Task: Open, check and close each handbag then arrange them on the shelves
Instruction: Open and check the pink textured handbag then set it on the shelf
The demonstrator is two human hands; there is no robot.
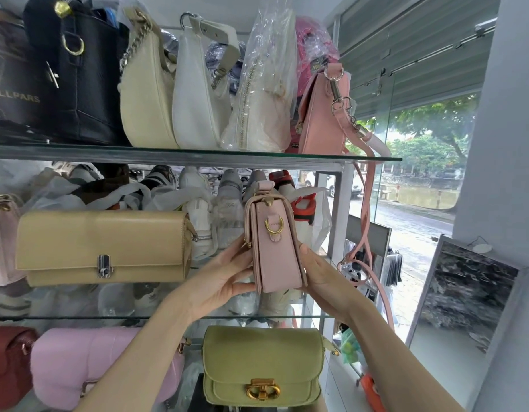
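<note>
The pale pink handbag (276,248) is held end-on between both hands at the level of the middle glass shelf (168,317), its flap appearing closed and its gold ring facing the camera. The left hand (224,275) presses its fingers flat against the bag's left face; the right hand (322,281) cups the right face, thumb along the edge. Neither hand is free.

Judging by this, the checking of this bag looks finished and it is being set into place; whether it rests on the glass yet cannot be told.

Left of the left hand a tan clasp bag (102,248) lies on the same shelf. Below the hands sit a green bag (263,364) and a lilac bag (105,367), both closed. Above, the top shelf (198,154) carries a row of upright bags, one wrapped in clear plastic (266,84). What any of them contains cannot be seen.
</note>
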